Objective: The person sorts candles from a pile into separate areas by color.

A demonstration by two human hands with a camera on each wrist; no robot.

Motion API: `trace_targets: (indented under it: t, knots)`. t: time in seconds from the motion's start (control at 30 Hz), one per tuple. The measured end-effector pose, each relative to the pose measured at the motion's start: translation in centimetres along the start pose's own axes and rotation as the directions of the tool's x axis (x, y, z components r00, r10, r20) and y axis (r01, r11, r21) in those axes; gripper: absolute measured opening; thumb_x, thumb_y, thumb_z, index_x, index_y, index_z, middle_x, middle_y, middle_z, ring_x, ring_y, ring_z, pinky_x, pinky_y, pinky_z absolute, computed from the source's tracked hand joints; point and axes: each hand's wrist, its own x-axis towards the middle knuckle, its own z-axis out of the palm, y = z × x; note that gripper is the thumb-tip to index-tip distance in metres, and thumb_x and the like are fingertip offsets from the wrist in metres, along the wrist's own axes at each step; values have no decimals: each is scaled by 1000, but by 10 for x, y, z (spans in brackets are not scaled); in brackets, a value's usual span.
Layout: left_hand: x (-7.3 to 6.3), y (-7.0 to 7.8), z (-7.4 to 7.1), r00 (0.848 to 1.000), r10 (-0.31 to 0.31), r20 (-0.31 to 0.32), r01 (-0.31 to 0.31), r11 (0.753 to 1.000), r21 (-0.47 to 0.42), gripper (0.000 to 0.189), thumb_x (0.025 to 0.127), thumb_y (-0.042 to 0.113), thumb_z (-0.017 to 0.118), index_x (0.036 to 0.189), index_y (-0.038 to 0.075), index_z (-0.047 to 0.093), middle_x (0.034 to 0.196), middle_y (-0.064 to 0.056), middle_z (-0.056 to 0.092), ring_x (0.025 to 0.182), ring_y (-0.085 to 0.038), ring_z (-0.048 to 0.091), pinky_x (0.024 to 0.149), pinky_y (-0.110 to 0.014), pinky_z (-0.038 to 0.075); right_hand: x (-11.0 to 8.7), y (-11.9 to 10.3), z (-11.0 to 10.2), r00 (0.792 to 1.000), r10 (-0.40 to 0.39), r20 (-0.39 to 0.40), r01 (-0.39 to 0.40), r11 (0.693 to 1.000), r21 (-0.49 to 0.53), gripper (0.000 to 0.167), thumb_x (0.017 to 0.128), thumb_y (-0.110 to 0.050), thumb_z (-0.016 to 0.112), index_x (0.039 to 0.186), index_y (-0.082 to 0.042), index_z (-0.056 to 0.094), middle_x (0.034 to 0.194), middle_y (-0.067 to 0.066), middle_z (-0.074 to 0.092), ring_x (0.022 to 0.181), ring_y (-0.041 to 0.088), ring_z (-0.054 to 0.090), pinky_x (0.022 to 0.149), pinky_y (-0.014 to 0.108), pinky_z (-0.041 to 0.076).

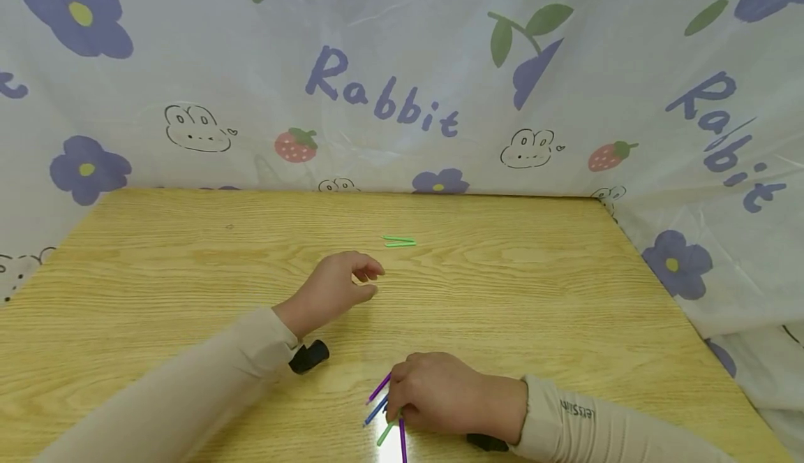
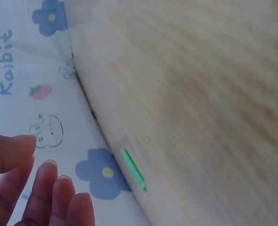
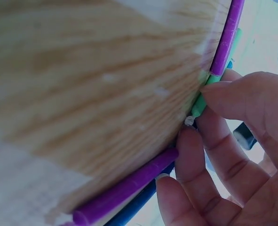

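Note:
My left hand [image 1: 336,283] hovers over the middle of the table with loosely curved fingers and nothing between them. Beyond its fingertips, two green crayon-like sticks [image 1: 399,244] lie in a narrow V; the left wrist view shows green there too [image 2: 134,170]. Near the front edge my right hand [image 1: 440,390] pinches a light green stick [image 3: 203,100] between thumb and fingers, its whitish tip showing. About those fingers lie a purple stick [image 1: 379,387], a blue stick [image 1: 375,412] and a second purple stick [image 1: 403,440]. The hand covers parts of them.
The wood-grain table [image 1: 157,260] runs back to a pale curtain [image 1: 389,23] printed with flowers, rabbits and strawberries. The same cloth hangs along the sides. Black straps with a dark block [image 1: 309,357] sit at the wrists.

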Motion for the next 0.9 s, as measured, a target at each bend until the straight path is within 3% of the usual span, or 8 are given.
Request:
trace_targets:
  t: [0.43, 0.77, 0.9]
  knots:
    - [-31, 7, 15, 997, -31, 77, 39, 993, -114, 21, 86, 2, 67, 108, 3, 68, 101, -8, 65, 91, -18, 57, 75, -32, 49, -1, 1, 0, 1000, 2, 12, -2, 1000, -11, 19, 80, -8, 73, 90, -23, 78, 91, -13, 67, 79, -4, 54, 71, 5, 36]
    - [-47, 2, 24, 987, -85, 133, 109, 977, -185, 20, 82, 1, 68, 102, 1, 68, 89, -4, 64, 81, -14, 57, 67, -29, 48, -1, 1, 1, 1000, -12, -10, 12, 999, -34, 20, 78, -7, 74, 89, -24, 78, 90, -13, 67, 77, -4, 53, 69, 4, 36]
    - [-52, -1, 29, 985, -77, 151, 106, 976, -193, 19, 81, -2, 66, 99, 0, 68, 85, -3, 63, 79, -14, 56, 67, -28, 49, 0, 0, 1, 1000, -10, -7, 10, 999, -39, 20, 78, -8, 74, 89, -24, 78, 90, -13, 67, 77, -4, 53, 69, 4, 36]
